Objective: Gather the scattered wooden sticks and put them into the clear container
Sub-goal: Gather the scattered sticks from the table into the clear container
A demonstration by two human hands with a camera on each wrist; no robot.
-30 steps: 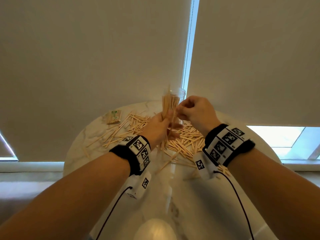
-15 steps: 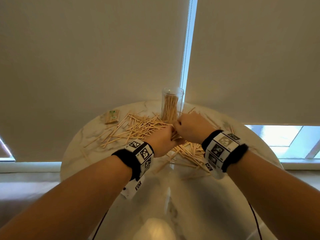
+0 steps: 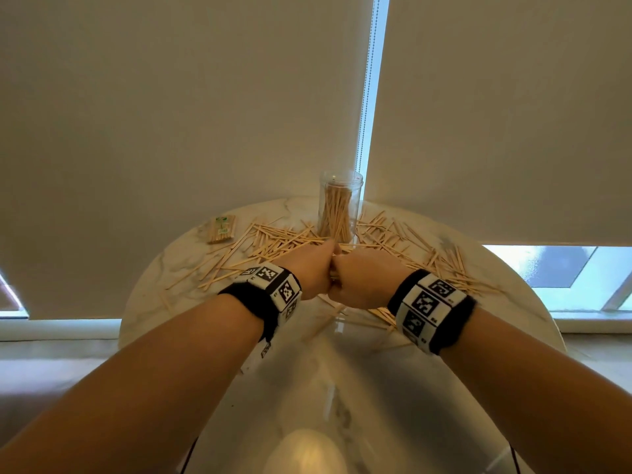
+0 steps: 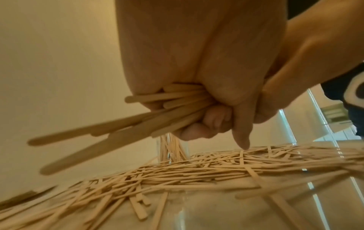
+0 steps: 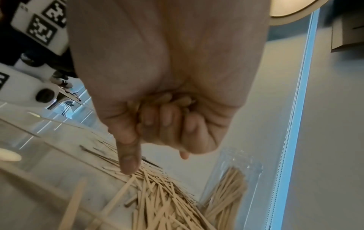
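Your left hand (image 4: 197,96) is clenched round a bunch of sticks (image 4: 110,132); your right hand (image 5: 167,121) is fisted, grasping stick ends too. Loads more sticks sit at 12 o'clock around the jar (image 3: 338,206). They're light, stiff and slidey, so squeeze mid-bundle.

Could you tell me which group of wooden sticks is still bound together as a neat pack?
The small labelled bundle at the table's far left edge; the other sticks lie scattered loose or stand in the clear container.

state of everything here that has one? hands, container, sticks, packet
left hand: grips a bundle of sticks
right hand: curled round sticks
container: upright, open, part filled
loose sticks: scattered on the table
packet: lying flat, left of the pile
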